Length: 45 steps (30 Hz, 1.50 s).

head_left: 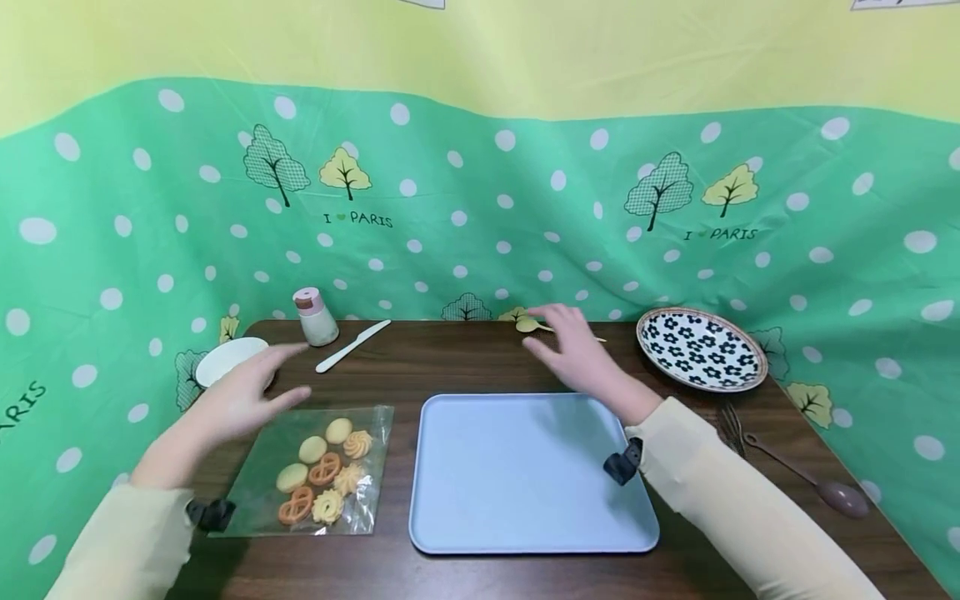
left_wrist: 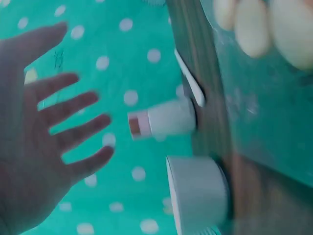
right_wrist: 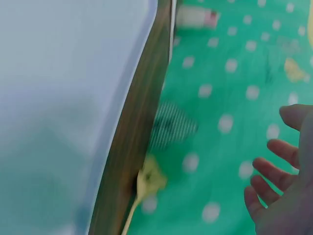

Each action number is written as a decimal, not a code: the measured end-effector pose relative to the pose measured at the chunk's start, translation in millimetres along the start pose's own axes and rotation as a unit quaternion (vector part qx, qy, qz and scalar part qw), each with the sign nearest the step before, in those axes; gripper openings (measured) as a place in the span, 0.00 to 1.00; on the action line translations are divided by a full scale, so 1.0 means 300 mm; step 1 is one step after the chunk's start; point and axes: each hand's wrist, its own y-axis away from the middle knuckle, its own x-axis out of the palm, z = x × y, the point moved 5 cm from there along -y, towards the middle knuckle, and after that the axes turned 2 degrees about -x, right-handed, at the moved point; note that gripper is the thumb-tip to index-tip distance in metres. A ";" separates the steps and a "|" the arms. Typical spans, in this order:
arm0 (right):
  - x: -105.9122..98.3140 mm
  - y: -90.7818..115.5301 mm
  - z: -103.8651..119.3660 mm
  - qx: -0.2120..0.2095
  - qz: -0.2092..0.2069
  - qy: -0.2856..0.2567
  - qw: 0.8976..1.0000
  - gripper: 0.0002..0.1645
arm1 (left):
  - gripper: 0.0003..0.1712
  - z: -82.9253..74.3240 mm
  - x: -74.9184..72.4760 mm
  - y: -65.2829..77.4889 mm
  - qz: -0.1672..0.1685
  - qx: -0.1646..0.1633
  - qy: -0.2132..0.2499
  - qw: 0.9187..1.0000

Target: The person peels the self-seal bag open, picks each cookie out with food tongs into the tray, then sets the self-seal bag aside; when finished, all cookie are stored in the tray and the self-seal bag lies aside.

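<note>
My left hand [head_left: 238, 398] hovers over the far left corner of a clear bag of cookies and pretzels [head_left: 322, 479], its fingers spread and holding nothing. Close by it stand a white bowl [head_left: 228, 358] and a shaker with a pink cap [head_left: 318, 318]. In the left wrist view the left hand's fingers [left_wrist: 80, 105] are parted, with the bowl [left_wrist: 198, 193] and shaker [left_wrist: 168, 119] beyond. Above the far edge of a light blue tray [head_left: 532, 475] hangs my right hand [head_left: 576, 350], also empty. It overlaps a pale yellow spoon [head_left: 527, 325] in the head view.
A white knife [head_left: 352, 347] lies beside the shaker. At the far right sits a flower-patterned plate [head_left: 701, 350]. Nearer on that side are a dark fork [head_left: 731, 427] and a brown spoon [head_left: 840, 497], partly behind the right arm. A polka-dot cloth [head_left: 465, 192] hangs behind the table.
</note>
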 end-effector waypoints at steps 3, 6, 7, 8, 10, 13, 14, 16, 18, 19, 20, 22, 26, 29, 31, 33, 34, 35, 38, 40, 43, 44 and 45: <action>0.059 0.000 0.097 -0.046 0.014 -0.030 0.998 0.26 | 0.39 0.023 0.022 0.105 0.008 0.005 0.008 1.000; 0.125 0.004 0.191 -0.092 0.041 -0.048 0.994 0.23 | 0.40 0.039 0.058 0.192 0.022 0.002 0.006 1.000; 0.148 0.005 0.222 -0.107 0.053 -0.051 0.992 0.22 | 0.40 0.044 0.073 0.216 0.029 -0.001 0.005 1.000; 0.173 0.008 0.253 -0.120 0.067 -0.054 0.989 0.22 | 0.41 0.048 0.086 0.238 0.040 -0.006 0.007 0.999; 0.224 0.015 0.312 -0.144 0.100 -0.061 0.983 0.21 | 0.43 0.055 0.109 0.272 0.063 -0.015 0.009 0.998; 0.303 0.031 0.391 -0.175 0.152 -0.060 0.971 0.21 | 0.46 0.062 0.134 0.303 0.094 -0.023 0.019 0.995; 0.328 0.037 0.415 -0.184 0.167 -0.056 0.967 0.21 | 0.46 0.064 0.140 0.308 0.103 -0.023 0.020 0.994; 0.375 0.051 0.460 -0.206 0.192 -0.043 0.958 0.21 | 0.46 0.068 0.154 0.312 0.117 -0.017 0.022 0.993; 0.421 0.064 0.495 -0.227 0.212 -0.028 0.950 0.21 | 0.46 0.074 0.167 0.311 0.130 -0.017 0.021 0.991; 0.441 0.070 0.512 -0.237 0.221 -0.021 0.946 0.22 | 0.47 0.079 0.174 0.311 0.137 -0.017 0.022 0.990; 0.461 0.075 0.526 -0.245 0.229 -0.013 0.942 0.22 | 0.47 0.084 0.180 0.311 0.140 -0.017 0.022 0.990; 0.498 0.083 0.549 -0.263 0.242 0.009 0.934 0.21 | 0.48 0.092 0.187 0.311 0.146 -0.020 0.021 0.989; 0.558 0.099 0.584 -0.299 0.262 0.039 0.917 0.22 | 0.51 0.097 0.195 0.310 0.146 -0.014 0.021 0.989; 0.595 0.115 0.605 -0.322 0.278 0.049 0.903 0.21 | 0.52 0.091 0.201 0.309 0.147 -0.005 0.025 0.989; 0.614 0.126 0.615 -0.334 0.286 0.063 0.896 0.21 | 0.52 0.086 0.205 0.309 0.151 -0.004 0.028 0.988; 0.629 0.138 0.625 -0.346 0.286 0.082 0.890 0.20 | 0.52 0.083 0.210 0.309 0.155 -0.006 0.030 0.988; 0.635 0.142 0.629 -0.352 0.282 0.095 0.888 0.19 | 0.52 0.082 0.212 0.310 0.157 -0.008 0.031 0.987; 0.641 0.146 0.632 -0.358 0.277 0.107 0.885 0.18 | 0.52 0.082 0.214 0.311 0.159 -0.012 0.031 0.987; 0.658 0.152 0.642 -0.367 0.260 0.137 0.883 0.15 | 0.52 0.082 0.216 0.314 0.162 -0.019 0.033 0.986; 0.668 0.152 0.647 -0.368 0.251 0.161 0.881 0.14 | 0.52 0.082 0.215 0.315 0.165 -0.021 0.034 0.985; 0.678 0.148 0.657 -0.371 0.240 0.190 0.877 0.12 | 0.52 0.085 0.212 0.313 0.169 -0.022 0.035 0.985; 0.680 0.147 0.661 -0.373 0.236 0.199 0.875 0.11 | 0.52 0.086 0.211 0.313 0.169 -0.021 0.034 0.985; 0.681 0.146 0.664 -0.377 0.232 0.205 0.873 0.10 | 0.52 0.088 0.210 0.312 0.170 -0.024 0.032 0.985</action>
